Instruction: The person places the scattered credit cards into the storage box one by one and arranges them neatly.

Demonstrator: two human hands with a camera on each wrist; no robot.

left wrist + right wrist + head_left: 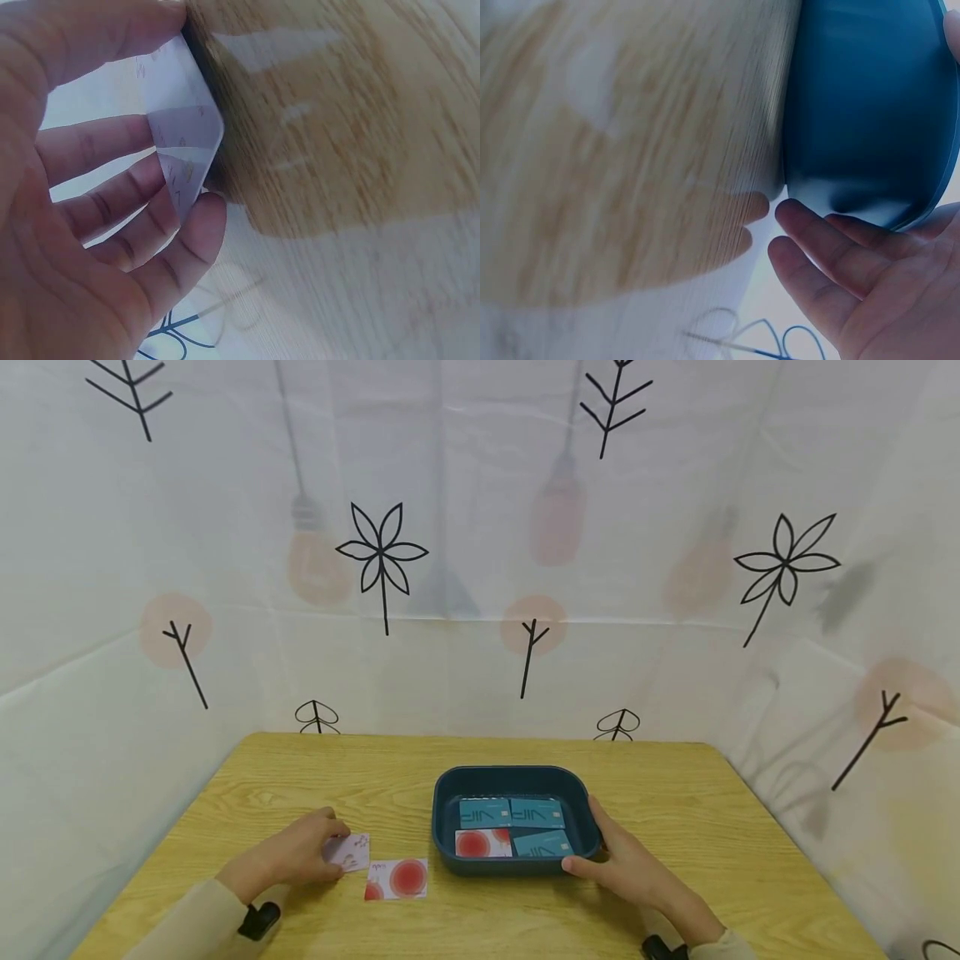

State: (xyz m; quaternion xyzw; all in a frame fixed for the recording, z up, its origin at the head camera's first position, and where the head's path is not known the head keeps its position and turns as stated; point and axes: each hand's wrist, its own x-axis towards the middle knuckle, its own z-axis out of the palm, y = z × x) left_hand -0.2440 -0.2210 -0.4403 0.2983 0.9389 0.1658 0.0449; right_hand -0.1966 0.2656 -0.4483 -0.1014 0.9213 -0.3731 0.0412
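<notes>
My left hand [295, 850] pinches a pale lilac card [350, 852] by its edges, between thumb and fingers; in the left wrist view this card [184, 127] spans the gap between them. Right beside it on the table lies a white card [397, 879] with red circles. A dark blue rectangular tray [517, 866] stands right of the cards. At its right front corner my right hand [626, 860] holds it, thumb at the front wall and fingers along the right side. The right wrist view shows the tray's outer wall [870, 105] close to those fingers.
Inside the tray lie several teal cards [483, 814] and one red-and-white card [482, 843]. The wooden table [360, 760] has a white patterned curtain [465, 677] behind it and at both sides.
</notes>
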